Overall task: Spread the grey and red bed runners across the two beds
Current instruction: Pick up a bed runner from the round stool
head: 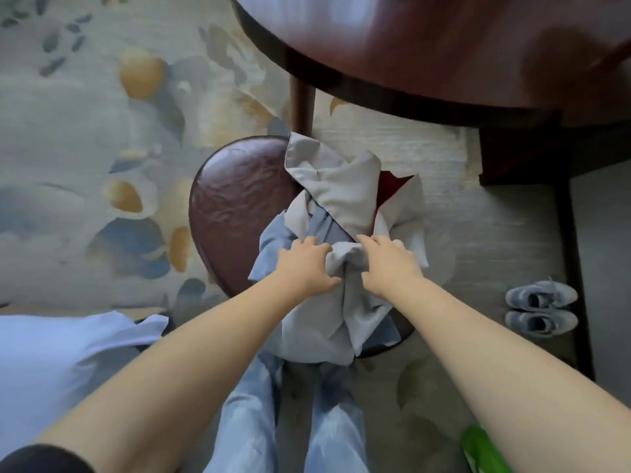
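The grey and red bed runners point(341, 196) lie in a crumpled heap on the right half of a chair point(239, 206) with a dark reddish-brown padded seat. The heap spills over the seat's near edge, and only a small patch of red cloth point(389, 186) shows among the grey folds, toward the far right side. The left hand point(307, 264) clutches a fold at the near middle of the heap, fingers curled into the fabric. The right hand point(389, 264) is just beside it, its fingers bent over and gripping the same bunched ridge of grey cloth. Below the chair's near edge are the person's legs in pale blue jeans point(252, 421). Beyond the chair stands a round dark wooden table point(426, 52), one table leg point(302, 104) coming down just behind the seat. A pair of grey shoes point(541, 308) sits on the floor well to the right of the chair. White bedding point(51, 353) lies to its near left, on a patterned carpet point(68, 131).
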